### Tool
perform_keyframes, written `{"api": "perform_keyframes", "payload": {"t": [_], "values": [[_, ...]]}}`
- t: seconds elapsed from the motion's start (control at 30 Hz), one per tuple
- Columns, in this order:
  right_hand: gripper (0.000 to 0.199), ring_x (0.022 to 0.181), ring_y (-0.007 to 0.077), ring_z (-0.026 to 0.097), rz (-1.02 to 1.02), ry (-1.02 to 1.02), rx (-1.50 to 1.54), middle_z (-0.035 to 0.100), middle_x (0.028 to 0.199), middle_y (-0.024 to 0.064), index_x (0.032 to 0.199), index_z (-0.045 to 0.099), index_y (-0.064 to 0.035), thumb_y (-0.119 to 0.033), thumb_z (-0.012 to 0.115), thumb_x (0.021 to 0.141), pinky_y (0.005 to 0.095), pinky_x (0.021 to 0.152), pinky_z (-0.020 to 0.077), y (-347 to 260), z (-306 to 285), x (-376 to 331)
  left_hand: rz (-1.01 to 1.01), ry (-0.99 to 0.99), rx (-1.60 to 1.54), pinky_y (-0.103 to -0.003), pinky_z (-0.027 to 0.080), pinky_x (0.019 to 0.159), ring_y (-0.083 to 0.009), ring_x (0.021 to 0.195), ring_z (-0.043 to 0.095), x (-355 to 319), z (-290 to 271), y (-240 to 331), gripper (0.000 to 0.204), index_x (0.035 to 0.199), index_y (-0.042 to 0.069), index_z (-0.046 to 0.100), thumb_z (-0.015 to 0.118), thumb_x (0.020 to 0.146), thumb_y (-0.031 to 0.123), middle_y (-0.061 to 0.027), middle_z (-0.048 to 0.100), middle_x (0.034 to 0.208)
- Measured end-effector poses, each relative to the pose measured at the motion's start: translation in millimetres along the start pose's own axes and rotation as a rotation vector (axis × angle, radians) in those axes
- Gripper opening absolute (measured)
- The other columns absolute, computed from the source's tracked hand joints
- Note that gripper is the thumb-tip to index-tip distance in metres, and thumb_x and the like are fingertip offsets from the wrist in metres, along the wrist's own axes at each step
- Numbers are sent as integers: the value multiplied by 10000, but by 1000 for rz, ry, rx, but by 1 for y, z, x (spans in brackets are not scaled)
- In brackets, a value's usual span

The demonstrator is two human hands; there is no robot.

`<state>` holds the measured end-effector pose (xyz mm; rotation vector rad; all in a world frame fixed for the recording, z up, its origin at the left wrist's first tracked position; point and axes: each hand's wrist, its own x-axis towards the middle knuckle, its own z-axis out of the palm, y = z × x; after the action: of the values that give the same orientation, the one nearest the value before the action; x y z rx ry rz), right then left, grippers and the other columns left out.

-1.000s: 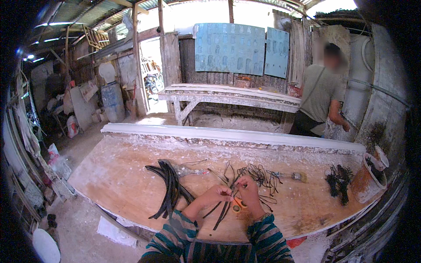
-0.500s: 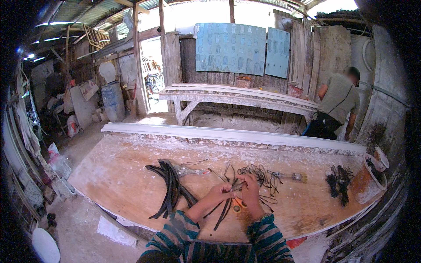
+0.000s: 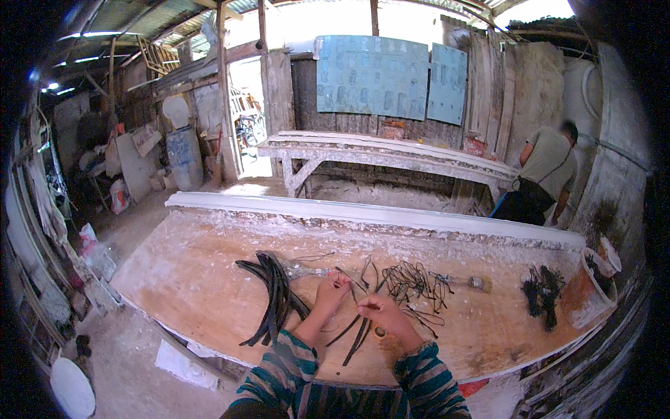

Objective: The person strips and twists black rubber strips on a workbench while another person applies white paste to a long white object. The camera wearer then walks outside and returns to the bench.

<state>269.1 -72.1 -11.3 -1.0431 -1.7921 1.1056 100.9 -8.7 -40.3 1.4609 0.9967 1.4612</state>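
Note:
My left hand (image 3: pixel 331 292) is raised a little over the wooden board, its fingertips pinched together. Lower and to the right, my right hand (image 3: pixel 388 315) is also closed in a pinch. Thin dark strands lie around the fingers, and what each hand grips is too fine to make out. Under my right hand show the orange handles of scissors (image 3: pixel 380 332), partly covered. Short black strips (image 3: pixel 357 342) lie below my hands. A bundle of longer black strips (image 3: pixel 271 297) rests left of my left wrist. Beyond my right hand spreads a tangle of thin black cords (image 3: pixel 413 283).
A paintbrush (image 3: pixel 477 283) lies right of the cords. Farther right are a dark clump of strands (image 3: pixel 542 290) and a plaster-smeared bucket (image 3: pixel 585 297). A long white moulding (image 3: pixel 377 215) edges the board (image 3: pixel 181 279). Behind stand another bench (image 3: pixel 391 150) and a person (image 3: pixel 548 167) bending.
My hands were close together above the strips and have moved apart. The left went left and up, the right down and left. The view has shifted slightly.

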Motion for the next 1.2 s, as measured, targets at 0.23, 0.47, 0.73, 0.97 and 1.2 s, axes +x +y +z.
{"api": "perform_keyframes", "payload": {"t": [0.23,0.47,0.73,0.97,1.2], "values": [[201,824,97,526,61,-110,196,582,896,13,1035,588,1,-77,531,859,232,742,422,-9,7,-3,-53,61,137,-214,401,533,-70,570,468,-4,1,7,159,689,28,548,697,699,84,16,523,623],[177,812,96,545,1,-107,241,585,913,24,981,594,17,-22,581,809,227,755,434,5,2,-1,-55,50,51,-213,414,528,-62,577,480,-2,3,-4,130,684,26,562,688,701,53,9,540,626],[112,811,114,556,-89,-53,222,570,883,25,881,598,-5,-49,618,780,247,756,441,-10,-1,-2,-25,34,181,-217,412,521,-59,561,497,-6,2,8,89,728,9,616,669,712,78,2,572,628],[140,836,120,553,-8,-68,253,600,857,27,870,593,-28,-119,635,771,251,758,426,-9,-4,-3,6,-65,211,-221,424,540,-75,587,524,-8,5,8,99,778,9,630,651,740,97,-22,606,666],[127,760,101,527,70,35,445,581,788,3,818,591,-53,-132,661,747,240,705,415,-9,-2,-3,-108,-156,67,-230,431,593,-81,640,535,-9,7,6,95,806,7,620,637,767,91,-25,619,717]]}}
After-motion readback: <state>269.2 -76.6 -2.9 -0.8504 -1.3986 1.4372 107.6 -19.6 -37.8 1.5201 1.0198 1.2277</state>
